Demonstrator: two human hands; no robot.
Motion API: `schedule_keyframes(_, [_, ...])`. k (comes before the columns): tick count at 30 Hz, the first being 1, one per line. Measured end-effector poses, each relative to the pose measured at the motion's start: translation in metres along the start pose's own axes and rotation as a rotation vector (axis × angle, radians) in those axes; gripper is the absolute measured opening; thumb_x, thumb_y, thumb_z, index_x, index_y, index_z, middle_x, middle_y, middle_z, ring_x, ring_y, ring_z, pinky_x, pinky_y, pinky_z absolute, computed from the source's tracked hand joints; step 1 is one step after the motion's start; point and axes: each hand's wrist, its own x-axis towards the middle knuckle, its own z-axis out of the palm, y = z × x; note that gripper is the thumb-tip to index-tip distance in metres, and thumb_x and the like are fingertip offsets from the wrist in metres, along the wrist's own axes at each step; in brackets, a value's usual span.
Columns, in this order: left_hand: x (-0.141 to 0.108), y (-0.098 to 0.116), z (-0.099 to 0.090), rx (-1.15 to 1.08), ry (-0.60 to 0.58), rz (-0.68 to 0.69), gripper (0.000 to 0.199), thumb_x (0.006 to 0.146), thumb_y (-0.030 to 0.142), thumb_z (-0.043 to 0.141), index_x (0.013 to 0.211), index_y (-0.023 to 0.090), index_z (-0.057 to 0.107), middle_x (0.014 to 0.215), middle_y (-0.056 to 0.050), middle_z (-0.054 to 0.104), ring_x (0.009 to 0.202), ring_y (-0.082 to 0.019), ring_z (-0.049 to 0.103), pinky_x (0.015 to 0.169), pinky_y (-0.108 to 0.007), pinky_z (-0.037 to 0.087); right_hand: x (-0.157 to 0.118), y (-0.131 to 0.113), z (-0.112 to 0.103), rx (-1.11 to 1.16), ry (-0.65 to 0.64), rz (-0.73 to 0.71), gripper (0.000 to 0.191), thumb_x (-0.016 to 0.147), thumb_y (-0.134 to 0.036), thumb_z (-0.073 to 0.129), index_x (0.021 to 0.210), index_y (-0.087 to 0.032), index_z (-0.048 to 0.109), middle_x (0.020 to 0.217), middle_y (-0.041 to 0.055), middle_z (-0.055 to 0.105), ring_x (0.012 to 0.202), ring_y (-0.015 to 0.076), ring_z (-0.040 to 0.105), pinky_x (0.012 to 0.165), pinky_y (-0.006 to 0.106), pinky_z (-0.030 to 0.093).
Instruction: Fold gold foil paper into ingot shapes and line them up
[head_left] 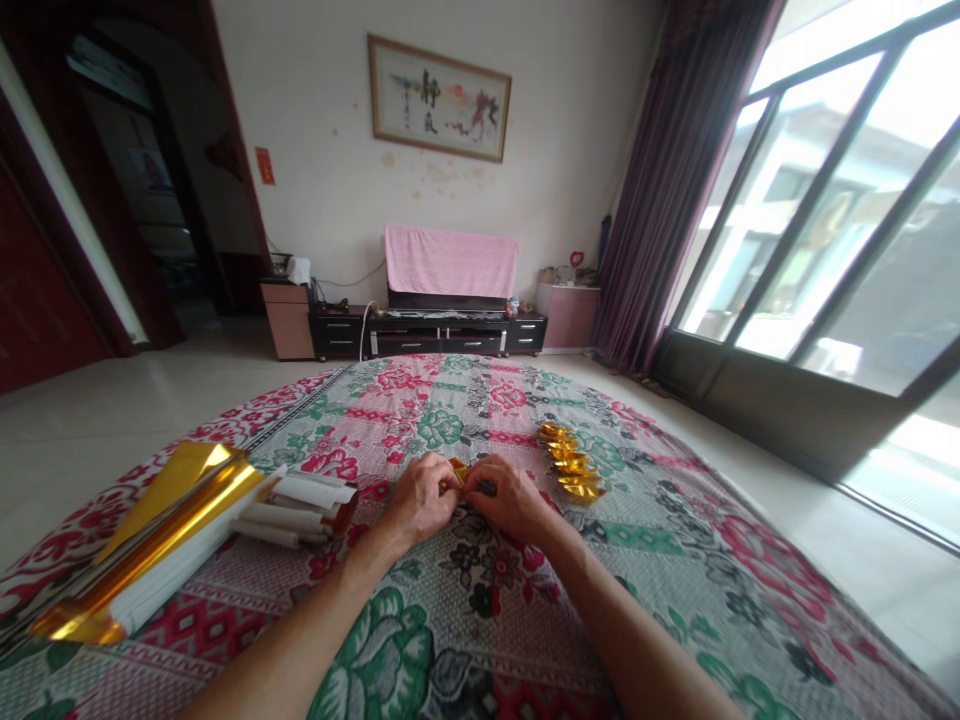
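My left hand [426,498] and my right hand [504,492] meet over the middle of the patterned cloth, both with fingers closed on one small piece of gold foil [459,470]. Most of that piece is hidden behind the fingers. To the right of my right hand lies a row of several folded gold foil pieces [571,463]. Left of my left hand are several white paper rolls [289,510], and beyond them a stack of gold foil sheets [165,545], partly curled, with white undersides.
The flowered cloth [375,640] covers the broad rounded surface under my forearms. Past its far edge stand a low black cabinet [469,343] and a pink cloth [451,262] draped over something. A window [810,200] and purple curtain [667,180] are on the right.
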Motion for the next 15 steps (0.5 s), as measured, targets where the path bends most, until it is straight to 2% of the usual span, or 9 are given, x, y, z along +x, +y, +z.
schedule_keyframes(15, [-0.0007,0.0048,-0.0023,0.009,0.009,0.001,0.01,0.068,0.011,0.057,0.067,0.018,0.064,0.083,-0.005,0.059,0.084,-0.017,0.054,0.079,-0.031,0.043,0.0006,0.004,0.0009,0.013,-0.028,-0.012,0.013,0.068,-0.007,0.06,0.072,-0.018,0.067,0.081,0.0018,0.064,0.082,0.014,0.055,0.076,0.025,0.041])
